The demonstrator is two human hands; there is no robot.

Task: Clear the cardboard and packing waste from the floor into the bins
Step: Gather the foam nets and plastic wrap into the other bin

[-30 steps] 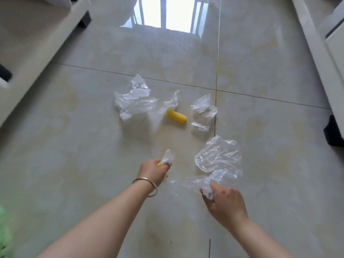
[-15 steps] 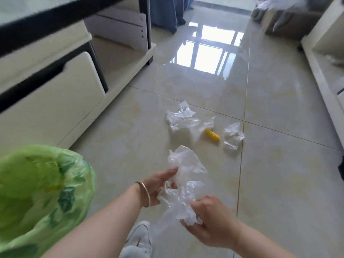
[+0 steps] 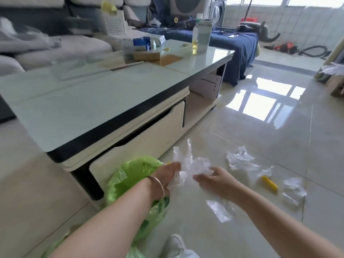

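A bunch of crumpled clear plastic wrap [image 3: 193, 164] hangs between my hands above the floor. My left hand [image 3: 167, 175], a bangle on its wrist, grips the left side of the bunch just over the rim of a bin lined with a green bag [image 3: 128, 175]. My right hand [image 3: 214, 180] holds the right side of the bunch with bent fingers. More clear plastic lies on the tiles: one piece [image 3: 239, 158] to the right, another [image 3: 293, 190] further right, a flat piece [image 3: 220, 209] under my right forearm. A yellow corn-like piece [image 3: 270, 184] lies between them.
A low coffee table [image 3: 96, 108] with a glass top stands at left, its drawer front close behind the bin. Bottles and boxes sit on its far end. A sofa runs behind it. My white shoe [image 3: 175, 244] shows at the bottom. Glossy tiled floor stretches to the right.
The view has swung up and left, so the table and bin come into sight. Both hands have carried the plastic bunch left, to the rim of the green-lined bin.
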